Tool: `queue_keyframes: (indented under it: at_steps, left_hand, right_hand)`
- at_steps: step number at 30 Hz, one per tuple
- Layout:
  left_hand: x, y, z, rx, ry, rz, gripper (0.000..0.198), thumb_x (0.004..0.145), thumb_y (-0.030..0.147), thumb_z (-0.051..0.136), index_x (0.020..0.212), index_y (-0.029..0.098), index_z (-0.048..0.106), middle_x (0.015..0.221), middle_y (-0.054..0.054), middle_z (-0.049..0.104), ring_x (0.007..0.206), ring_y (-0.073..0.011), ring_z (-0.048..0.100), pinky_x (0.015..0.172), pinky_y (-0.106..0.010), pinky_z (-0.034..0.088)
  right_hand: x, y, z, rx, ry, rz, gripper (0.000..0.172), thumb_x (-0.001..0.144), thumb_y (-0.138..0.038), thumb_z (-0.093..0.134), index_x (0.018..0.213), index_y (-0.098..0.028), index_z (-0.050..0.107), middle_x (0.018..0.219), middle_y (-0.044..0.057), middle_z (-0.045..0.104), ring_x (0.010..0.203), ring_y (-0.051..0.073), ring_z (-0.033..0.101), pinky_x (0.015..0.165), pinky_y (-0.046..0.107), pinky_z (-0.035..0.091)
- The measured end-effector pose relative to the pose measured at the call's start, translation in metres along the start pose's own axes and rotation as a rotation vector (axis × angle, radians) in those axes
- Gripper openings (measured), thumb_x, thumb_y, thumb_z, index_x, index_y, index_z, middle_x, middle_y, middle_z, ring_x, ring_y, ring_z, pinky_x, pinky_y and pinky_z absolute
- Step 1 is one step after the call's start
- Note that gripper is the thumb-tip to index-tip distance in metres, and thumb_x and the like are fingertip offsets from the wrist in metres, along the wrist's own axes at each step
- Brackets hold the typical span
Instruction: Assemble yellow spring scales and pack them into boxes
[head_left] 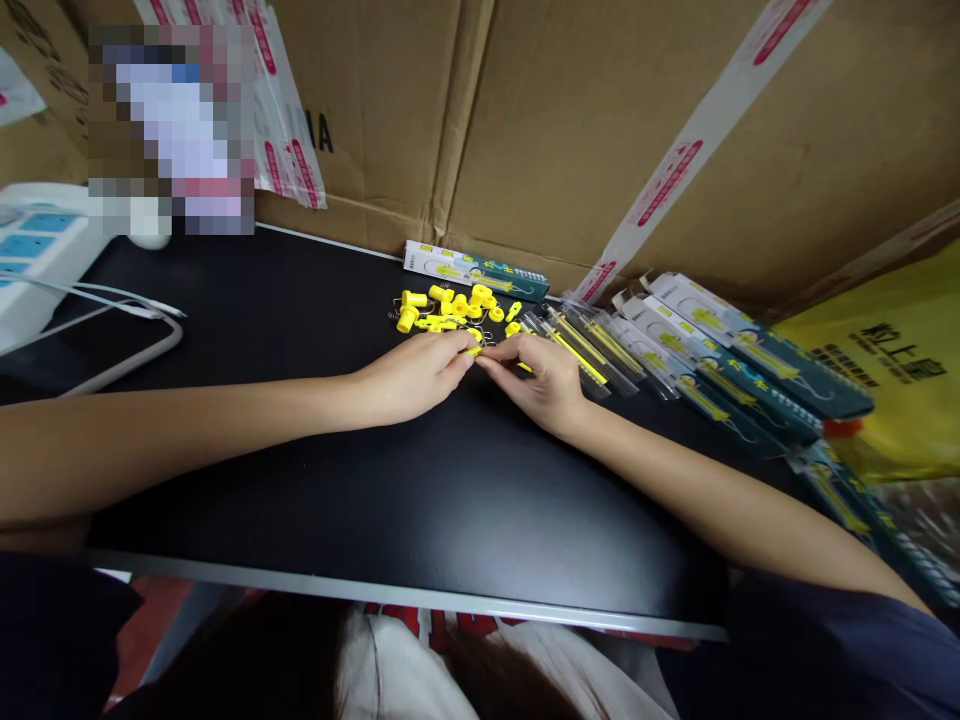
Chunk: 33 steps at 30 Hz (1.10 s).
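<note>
Both hands meet over the middle of the black table. My left hand pinches a small yellow plastic part between thumb and forefinger. From the other side my right hand has its thumb and fingertips pressed together close against that part; what they grip is too small to make out. Just beyond the fingers lies a loose pile of yellow plastic pieces with metal springs and hooks among them. Clear plastic tubes with yellow scale strips lie beside my right hand.
A printed box lies behind the pile, and several similar boxes stack at right near a yellow bag. Large cardboard walls the back. At left sit a white power strip and cables.
</note>
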<state>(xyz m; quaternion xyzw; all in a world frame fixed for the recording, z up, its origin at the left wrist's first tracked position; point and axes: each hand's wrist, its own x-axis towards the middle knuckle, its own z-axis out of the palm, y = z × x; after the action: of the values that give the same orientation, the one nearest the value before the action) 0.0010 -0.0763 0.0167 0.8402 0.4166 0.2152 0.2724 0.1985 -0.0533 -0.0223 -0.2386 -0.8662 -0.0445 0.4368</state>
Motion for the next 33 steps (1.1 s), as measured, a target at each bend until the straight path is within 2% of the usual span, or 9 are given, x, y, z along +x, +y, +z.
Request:
queue_keyframes:
  at_steps: [6,12,18,23,27,31,33]
  left_hand:
    - [0.0025,-0.0057,0.0003,0.072,0.039,0.04,0.022,0.094,0.019,0.034,0.092,0.015,0.056,0.071,-0.001,0.057,0.071,-0.0151,0.056,0.076,-0.028,0.044]
    - [0.0015,-0.0034,-0.0026,0.064,0.033,0.066,0.022,0.094,0.019,0.033,0.093,0.016,0.055,0.076,-0.003,0.06,0.079,-0.0168,0.058,0.084,-0.031,0.044]
    - [0.0003,-0.002,-0.0002,-0.066,0.08,-0.016,0.024,0.09,0.018,0.042,0.114,0.016,0.042,0.066,0.004,0.055,0.061,-0.0134,0.052,0.067,-0.027,0.04]
    - [0.0015,-0.0021,-0.0002,-0.099,0.092,-0.049,0.019,0.082,0.016,0.048,0.1,0.019,0.042,0.063,0.006,0.055,0.055,-0.0116,0.049,0.058,-0.025,0.034]
    - [0.0031,-0.0003,-0.0027,-0.028,0.074,-0.037,0.01,0.081,0.026,0.054,0.084,0.019,0.047,0.067,0.004,0.058,0.059,-0.0121,0.051,0.059,-0.024,0.034]
    - [0.0034,-0.0015,-0.0039,0.132,0.055,0.011,0.032,0.082,0.05,0.057,0.08,0.019,0.051,0.073,0.0,0.06,0.062,-0.0141,0.052,0.056,-0.025,0.03]
    - [0.0025,-0.003,-0.0039,0.215,0.039,0.051,0.042,0.084,0.06,0.052,0.078,0.018,0.051,0.073,-0.001,0.06,0.062,-0.015,0.052,0.055,-0.025,0.027]
  right_hand:
    - [-0.0002,0.0017,-0.0001,-0.025,-0.008,0.0,0.002,0.089,-0.018,0.06,0.088,-0.02,0.061,0.074,0.001,0.069,0.063,0.013,0.062,0.06,0.025,0.049]
    - [-0.0001,0.0014,0.0002,-0.073,-0.043,0.036,0.023,0.092,-0.02,0.055,0.07,-0.021,0.046,0.063,0.0,0.055,0.056,0.012,0.049,0.054,0.025,0.04]
    - [-0.0002,0.0018,-0.0007,-0.085,-0.09,-0.058,0.024,0.092,-0.019,0.052,0.07,-0.022,0.044,0.066,0.001,0.054,0.06,0.014,0.05,0.058,0.026,0.039]
    - [-0.0002,0.0023,-0.0008,-0.086,-0.09,-0.045,0.026,0.093,-0.023,0.053,0.068,-0.022,0.043,0.064,0.001,0.054,0.059,0.014,0.05,0.056,0.027,0.039]
    - [-0.0008,0.0025,-0.0004,-0.059,-0.1,-0.043,0.024,0.093,-0.023,0.053,0.07,-0.022,0.045,0.065,0.001,0.054,0.06,0.014,0.05,0.057,0.027,0.04]
    - [-0.0008,0.0016,-0.001,-0.021,-0.098,-0.121,0.02,0.091,-0.02,0.055,0.073,-0.022,0.046,0.065,0.001,0.055,0.06,0.014,0.051,0.056,0.026,0.04]
    - [-0.0006,0.0008,-0.0016,-0.015,-0.116,-0.152,0.019,0.091,-0.021,0.055,0.074,-0.021,0.047,0.066,0.002,0.055,0.06,0.014,0.051,0.056,0.026,0.039]
